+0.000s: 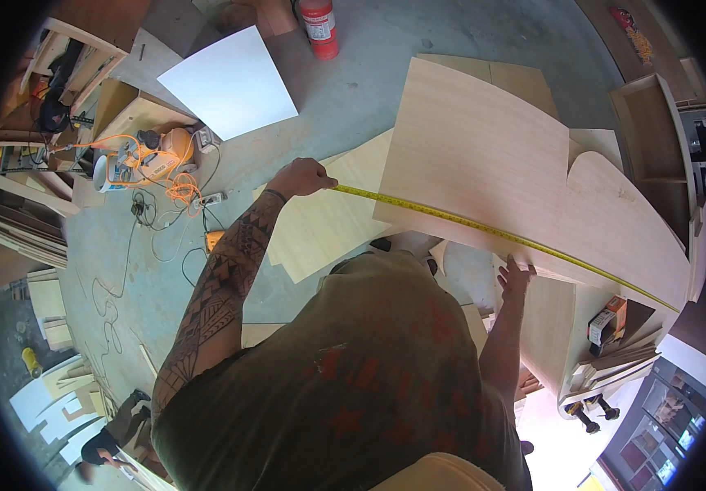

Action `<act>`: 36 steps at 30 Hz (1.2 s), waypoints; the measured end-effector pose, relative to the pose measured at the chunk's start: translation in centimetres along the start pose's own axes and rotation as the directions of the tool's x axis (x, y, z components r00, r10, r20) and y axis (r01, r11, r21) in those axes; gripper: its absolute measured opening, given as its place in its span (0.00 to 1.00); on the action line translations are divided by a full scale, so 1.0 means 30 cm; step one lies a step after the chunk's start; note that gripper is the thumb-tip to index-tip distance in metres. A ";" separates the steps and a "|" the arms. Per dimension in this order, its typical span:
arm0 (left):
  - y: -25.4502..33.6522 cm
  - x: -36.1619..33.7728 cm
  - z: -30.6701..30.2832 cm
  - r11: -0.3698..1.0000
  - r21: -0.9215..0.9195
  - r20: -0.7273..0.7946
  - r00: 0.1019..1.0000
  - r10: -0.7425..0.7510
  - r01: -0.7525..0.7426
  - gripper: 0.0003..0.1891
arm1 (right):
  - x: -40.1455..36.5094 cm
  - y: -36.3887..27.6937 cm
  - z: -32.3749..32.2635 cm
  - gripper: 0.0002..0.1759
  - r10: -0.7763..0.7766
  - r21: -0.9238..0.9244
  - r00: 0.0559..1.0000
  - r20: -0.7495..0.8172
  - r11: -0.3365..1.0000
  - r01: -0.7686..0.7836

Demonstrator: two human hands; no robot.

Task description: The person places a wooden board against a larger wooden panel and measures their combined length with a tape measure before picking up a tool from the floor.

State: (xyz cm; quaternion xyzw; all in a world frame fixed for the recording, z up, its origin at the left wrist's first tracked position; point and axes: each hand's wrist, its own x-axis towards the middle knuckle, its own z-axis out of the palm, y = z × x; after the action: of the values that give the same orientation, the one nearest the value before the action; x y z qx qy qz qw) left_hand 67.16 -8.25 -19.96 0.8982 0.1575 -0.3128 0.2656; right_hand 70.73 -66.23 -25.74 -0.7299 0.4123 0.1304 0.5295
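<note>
A large pale plywood panel with a curved outline lies in front of me. A yellow tape measure stretches across it, running from my left hand to the panel's far right end. My left hand is closed on the tape's near end, just off the panel's left edge. The case, if it is in that fist, is hidden. My right hand rests at the panel's near edge beside the tape, fingers spread.
More plywood sheets lie beneath and to the left. An orange air compressor with hose stands left, near a white board. A red fire extinguisher stands behind. An orange-and-black box sits right. Another person is at lower left.
</note>
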 end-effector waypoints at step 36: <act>0.019 0.002 0.042 0.985 0.062 -0.117 0.979 0.170 -0.164 0.27 | 0.036 0.141 0.032 0.49 -0.237 -0.132 0.949 -0.206 0.968 0.213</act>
State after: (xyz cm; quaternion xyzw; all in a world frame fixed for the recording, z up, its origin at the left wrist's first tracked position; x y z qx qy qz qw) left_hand 66.87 -9.42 -20.62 0.9322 0.0893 -0.2381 0.2574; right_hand 68.52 -66.30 -29.62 -0.8096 0.3748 0.0094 0.4516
